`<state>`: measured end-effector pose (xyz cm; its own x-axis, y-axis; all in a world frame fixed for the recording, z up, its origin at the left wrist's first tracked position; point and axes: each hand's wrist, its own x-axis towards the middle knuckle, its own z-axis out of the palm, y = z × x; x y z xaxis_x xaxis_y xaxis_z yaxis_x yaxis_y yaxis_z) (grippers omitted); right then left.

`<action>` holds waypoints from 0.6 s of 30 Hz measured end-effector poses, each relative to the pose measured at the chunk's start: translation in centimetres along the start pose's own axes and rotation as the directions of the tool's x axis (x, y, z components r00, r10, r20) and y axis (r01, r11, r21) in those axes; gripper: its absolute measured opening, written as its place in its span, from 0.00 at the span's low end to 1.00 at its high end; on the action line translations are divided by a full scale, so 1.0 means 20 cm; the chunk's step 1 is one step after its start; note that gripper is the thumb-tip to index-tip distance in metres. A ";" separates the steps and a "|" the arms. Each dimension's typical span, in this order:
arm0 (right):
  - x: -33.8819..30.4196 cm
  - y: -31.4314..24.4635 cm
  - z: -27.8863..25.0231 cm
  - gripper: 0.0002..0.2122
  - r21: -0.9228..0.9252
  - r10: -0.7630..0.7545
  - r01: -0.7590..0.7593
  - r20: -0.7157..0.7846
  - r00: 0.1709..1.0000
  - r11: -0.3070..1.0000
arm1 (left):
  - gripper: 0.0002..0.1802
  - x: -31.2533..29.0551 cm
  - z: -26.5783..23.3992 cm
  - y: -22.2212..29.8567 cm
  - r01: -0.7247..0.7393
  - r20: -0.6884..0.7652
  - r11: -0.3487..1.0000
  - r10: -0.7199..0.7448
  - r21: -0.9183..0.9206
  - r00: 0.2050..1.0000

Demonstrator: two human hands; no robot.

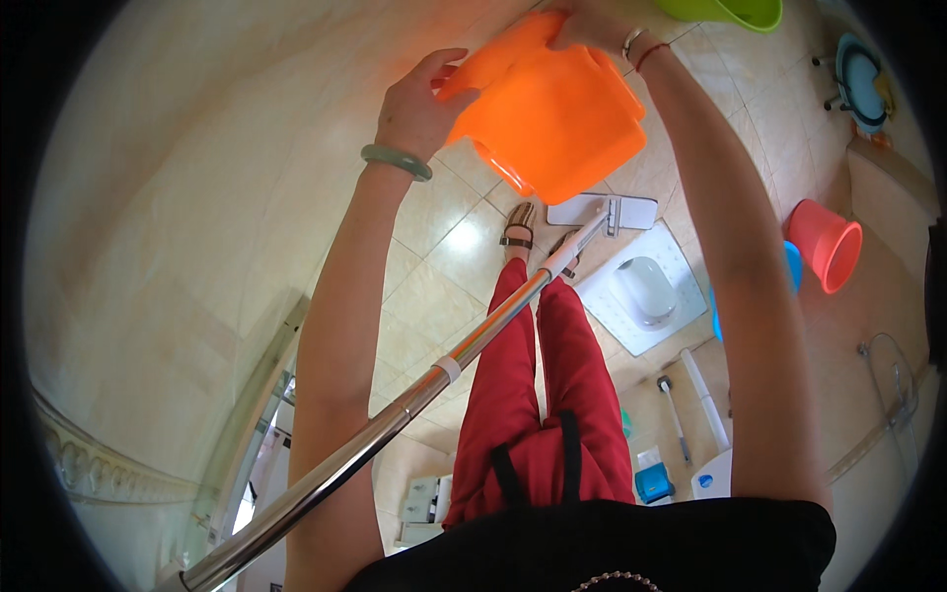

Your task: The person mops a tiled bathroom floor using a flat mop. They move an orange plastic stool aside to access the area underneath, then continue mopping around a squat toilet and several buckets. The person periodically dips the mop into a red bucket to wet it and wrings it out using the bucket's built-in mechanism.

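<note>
A squarish orange plastic piece [567,118] with rounded corners is raised at the top of the view between my hands; I cannot tell whether it is a stool or a tub. My left hand [419,109], below a green bangle, grips its left side with thumb and fingers. At its far edge, my right hand [582,32] holds on, fingers partly hidden. A flat mop's shiny pole [404,409] slants across my left forearm from the lower left. Its flat white mop head [636,212] lies on the floor beside my feet.
Right of my legs, a white squat toilet [646,286] is set in the tiled floor. Beyond my right arm stand a pink bucket [819,242] and a blue one [794,264]. A green basin [735,10] is at the top. Below, a brush [676,419] rests near the wall.
</note>
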<state>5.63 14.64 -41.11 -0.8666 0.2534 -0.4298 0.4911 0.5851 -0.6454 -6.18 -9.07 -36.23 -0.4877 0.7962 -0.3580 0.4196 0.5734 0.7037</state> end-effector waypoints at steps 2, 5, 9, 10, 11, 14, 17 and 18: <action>0.12 0.18 0.01 0.18 -0.043 -0.076 0.073 -0.066 0.995 0.996 | 0.24 0.01 0.02 -0.08 -0.021 -0.049 0.999 0.019 -0.042 0.999; 0.25 0.46 0.08 0.19 0.014 -0.130 0.144 -0.351 0.927 0.990 | 0.25 0.06 0.11 -0.19 -0.045 -0.086 0.957 0.021 -0.287 0.996; 0.28 0.45 0.15 0.20 0.268 0.092 -0.005 -0.313 0.945 0.963 | 0.26 0.10 0.14 -0.22 -0.039 -0.086 0.933 0.008 -0.358 0.996; 0.28 0.42 0.17 0.20 0.307 0.120 -0.010 -0.342 0.932 0.952 | 0.26 0.11 0.13 -0.22 -0.033 -0.077 0.910 0.001 -0.413 0.997; 0.26 0.39 0.17 0.20 0.345 0.149 -0.013 -0.370 0.917 0.938 | 0.26 0.11 0.13 -0.22 -0.027 -0.068 0.883 -0.005 -0.468 0.998; 0.24 0.46 0.23 0.20 0.445 0.164 0.130 -0.563 0.810 0.886 | 0.25 0.13 0.17 -0.19 0.045 -0.008 0.820 -0.061 -0.571 0.998; 0.16 0.41 0.27 0.21 0.615 0.317 0.019 -0.431 0.845 0.788 | 0.25 0.12 0.17 -0.24 0.015 -0.035 0.765 -0.049 -0.643 0.998; 0.12 0.37 0.30 0.22 0.663 0.311 0.117 -0.490 0.814 0.739 | 0.25 0.12 0.17 -0.26 0.002 -0.040 0.804 -0.032 -0.594 0.999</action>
<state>7.75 15.03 -50.67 -0.5957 0.7661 -0.2411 0.3202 -0.0488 -0.9461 -7.07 -9.46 -42.87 -0.5307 0.7694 -0.3554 -0.1186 0.3478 0.9300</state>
